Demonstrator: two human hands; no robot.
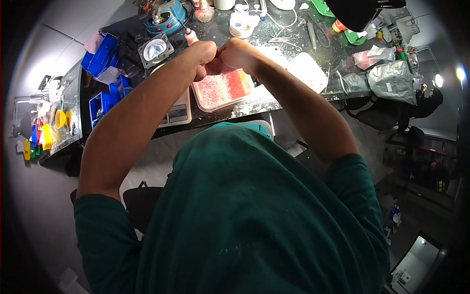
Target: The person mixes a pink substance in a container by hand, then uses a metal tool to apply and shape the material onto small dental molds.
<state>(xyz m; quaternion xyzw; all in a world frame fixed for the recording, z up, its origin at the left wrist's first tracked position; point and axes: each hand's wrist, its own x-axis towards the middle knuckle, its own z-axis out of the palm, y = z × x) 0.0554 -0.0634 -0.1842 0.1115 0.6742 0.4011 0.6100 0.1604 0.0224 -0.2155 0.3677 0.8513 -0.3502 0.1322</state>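
Observation:
My left hand (204,58) and my right hand (237,55) meet over a clear plastic tub (213,109) of pink-red grainy material (224,89). Both hands have curled fingers, with the fingertips mostly turned away from view. Whatever they grip between them is too small or hidden to name. Left of the tub, partly behind my left forearm, is a white digital scale (180,115). A small pinkish bottle with a pointed tip (190,36) stands just beyond my left hand.
Beyond my hands are a blue machine (166,18), a white round container (242,25) and scissor-like tools (288,41). A bright white sheet (309,73) lies right of the tub, with plastic bags (391,81) farther right. Blue bins (102,55) stand left. A dark lamp head (355,14) overhangs the bench.

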